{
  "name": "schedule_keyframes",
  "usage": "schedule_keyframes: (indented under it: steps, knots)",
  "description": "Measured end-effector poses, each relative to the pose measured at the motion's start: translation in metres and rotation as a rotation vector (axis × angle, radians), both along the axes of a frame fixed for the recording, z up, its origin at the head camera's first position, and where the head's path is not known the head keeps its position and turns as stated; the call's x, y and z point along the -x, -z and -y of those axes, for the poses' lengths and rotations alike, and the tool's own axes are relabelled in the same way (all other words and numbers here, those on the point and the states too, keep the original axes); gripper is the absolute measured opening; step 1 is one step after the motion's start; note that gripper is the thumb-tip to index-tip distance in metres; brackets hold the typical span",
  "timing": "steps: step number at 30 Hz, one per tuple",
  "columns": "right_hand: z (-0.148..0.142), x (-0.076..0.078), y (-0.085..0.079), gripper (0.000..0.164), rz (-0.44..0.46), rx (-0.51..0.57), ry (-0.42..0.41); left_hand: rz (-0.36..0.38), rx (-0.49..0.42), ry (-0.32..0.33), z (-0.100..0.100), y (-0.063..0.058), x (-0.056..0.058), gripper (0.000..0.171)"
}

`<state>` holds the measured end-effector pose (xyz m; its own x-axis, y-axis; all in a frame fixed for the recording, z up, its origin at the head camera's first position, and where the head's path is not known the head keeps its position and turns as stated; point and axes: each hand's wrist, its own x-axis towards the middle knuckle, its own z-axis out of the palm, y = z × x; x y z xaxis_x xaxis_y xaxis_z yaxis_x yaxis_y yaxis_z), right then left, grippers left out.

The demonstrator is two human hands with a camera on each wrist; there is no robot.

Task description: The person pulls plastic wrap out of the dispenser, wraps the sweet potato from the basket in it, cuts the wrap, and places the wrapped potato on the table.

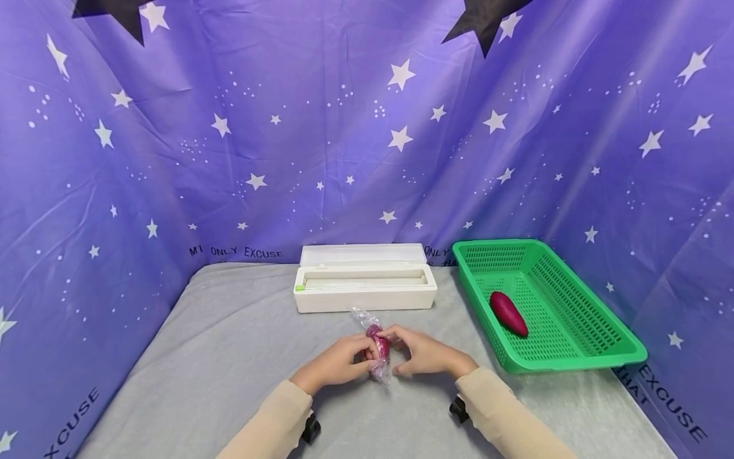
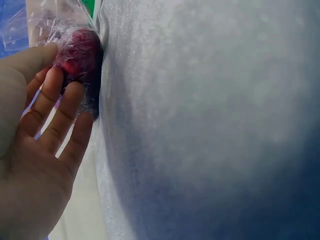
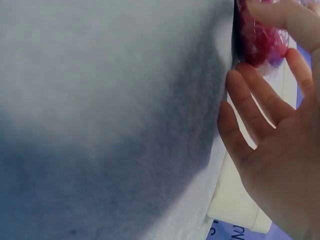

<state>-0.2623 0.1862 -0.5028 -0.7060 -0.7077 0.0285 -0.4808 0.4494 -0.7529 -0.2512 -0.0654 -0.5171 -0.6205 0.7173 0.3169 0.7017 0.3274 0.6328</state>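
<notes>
A dark red sweet potato wrapped in clear cling film lies on the grey cloth, loose film sticking out at both ends. From its left side my left hand holds it, with thumb and fingers bent against the film; the left wrist view shows the same wrapped sweet potato by the fingertips. On the other side, my right hand touches its far end with the index finger. The right thumb sits lower, a little apart from the film in the head view. In the right wrist view, the remaining fingers spread loosely beside it.
Behind the hands stands a white cling film dispenser, lid raised, with a green slider at its left. A green basket at the right holds another sweet potato, unwrapped. Purple star-patterned curtains surround the table.
</notes>
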Motion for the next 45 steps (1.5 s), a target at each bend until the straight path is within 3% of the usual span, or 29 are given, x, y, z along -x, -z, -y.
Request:
schedule_keyframes:
  steps: [3, 7, 12, 18, 26, 38, 45]
  knots:
    - [0.002, -0.003, 0.002, 0.084, -0.036, 0.006, -0.011, 0.043, -0.017, -0.011, 0.0, 0.001, 0.0, 0.004]
    - [0.007, -0.009, 0.006, 0.099, -0.188, -0.036, 0.024, 0.087, -0.036, -0.036, 0.0, 0.002, 0.001, 0.008]
    - [0.012, -0.017, 0.007, 0.099, -0.295, -0.11, 0.113, 0.127, -0.064, -0.045, -0.001, 0.004, 0.004, 0.004]
    - [0.015, -0.022, 0.007, 0.077, -0.283, -0.1, 0.163, 0.163, -0.087, -0.071, -0.004, 0.004, 0.004, 0.018]
    - [0.013, -0.02, 0.01, 0.062, -0.248, -0.066, 0.155, 0.244, -0.084, -0.117, -0.004, 0.005, 0.003, 0.018]
    - [0.012, -0.013, 0.014, 0.041, -0.236, -0.012, 0.14, 0.273, -0.064, -0.1, -0.001, 0.006, 0.005, 0.048]
    - [0.016, -0.01, 0.016, 0.031, -0.235, 0.01, 0.162, 0.288, -0.055, -0.145, -0.005, 0.01, 0.011, 0.043]
